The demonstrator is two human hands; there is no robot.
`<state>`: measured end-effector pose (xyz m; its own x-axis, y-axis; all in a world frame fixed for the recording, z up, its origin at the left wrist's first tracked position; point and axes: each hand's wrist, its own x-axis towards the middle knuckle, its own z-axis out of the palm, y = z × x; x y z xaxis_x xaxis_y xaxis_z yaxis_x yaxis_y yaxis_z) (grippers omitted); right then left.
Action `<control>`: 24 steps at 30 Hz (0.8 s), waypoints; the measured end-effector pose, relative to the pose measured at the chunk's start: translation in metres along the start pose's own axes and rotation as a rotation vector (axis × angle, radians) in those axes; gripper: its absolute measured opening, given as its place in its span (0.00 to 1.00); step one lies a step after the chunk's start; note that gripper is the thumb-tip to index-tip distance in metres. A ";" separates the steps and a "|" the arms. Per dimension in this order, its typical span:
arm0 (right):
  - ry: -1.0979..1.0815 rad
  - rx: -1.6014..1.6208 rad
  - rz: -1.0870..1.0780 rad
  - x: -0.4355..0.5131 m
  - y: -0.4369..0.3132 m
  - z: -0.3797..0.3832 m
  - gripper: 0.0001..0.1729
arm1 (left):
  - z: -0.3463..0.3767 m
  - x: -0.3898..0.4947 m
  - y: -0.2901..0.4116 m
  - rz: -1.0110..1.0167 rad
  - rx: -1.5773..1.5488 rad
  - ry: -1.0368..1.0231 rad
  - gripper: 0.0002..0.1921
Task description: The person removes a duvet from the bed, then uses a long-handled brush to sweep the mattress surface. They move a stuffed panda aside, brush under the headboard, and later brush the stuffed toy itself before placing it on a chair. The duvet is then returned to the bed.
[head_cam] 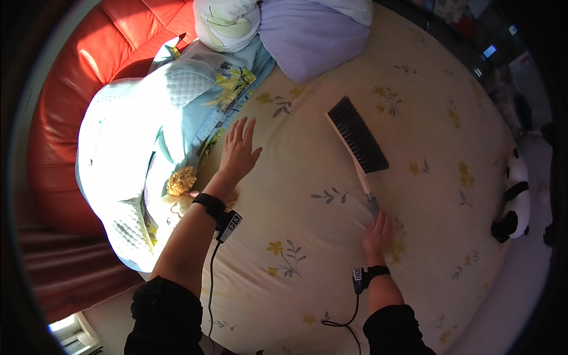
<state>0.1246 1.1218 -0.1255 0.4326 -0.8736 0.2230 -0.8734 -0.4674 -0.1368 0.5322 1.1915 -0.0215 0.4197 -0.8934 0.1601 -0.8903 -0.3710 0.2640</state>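
Observation:
My right hand grips the grey handle of a bed brush. Its dark bristles face right and its pale back slants up and left, over a cream fitted sheet printed with yellow flowers and grey leaves. My left hand is spread flat, palm down, at the sheet's left part, holding nothing. Just left of it lies a bunched light-blue quilt, partly washed out by sunlight. Below that hand, beside my forearm, is a plush toy with a curly tan tuft, partly hidden.
A red leather headboard curves along the left. At the top lie a lilac pillow and a patterned white pillow. A panda plush sits at the right edge. Cables trail from both wrist devices.

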 end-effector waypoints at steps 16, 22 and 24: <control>-0.044 -0.019 -0.001 0.014 -0.001 -0.009 0.22 | 0.084 0.250 -0.073 0.057 0.268 0.070 0.17; -0.053 0.034 0.010 0.016 -0.002 -0.012 0.22 | 0.031 0.171 -0.028 -0.198 -0.324 0.117 0.08; -0.058 0.044 0.009 0.016 -0.002 -0.013 0.22 | -0.001 0.107 -0.017 -0.297 -0.469 0.043 0.08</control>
<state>0.1308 1.1103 -0.1092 0.4380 -0.8836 0.1657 -0.8672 -0.4638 -0.1809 0.5924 1.1024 -0.0080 0.6559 -0.7532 0.0504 -0.5629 -0.4434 0.6975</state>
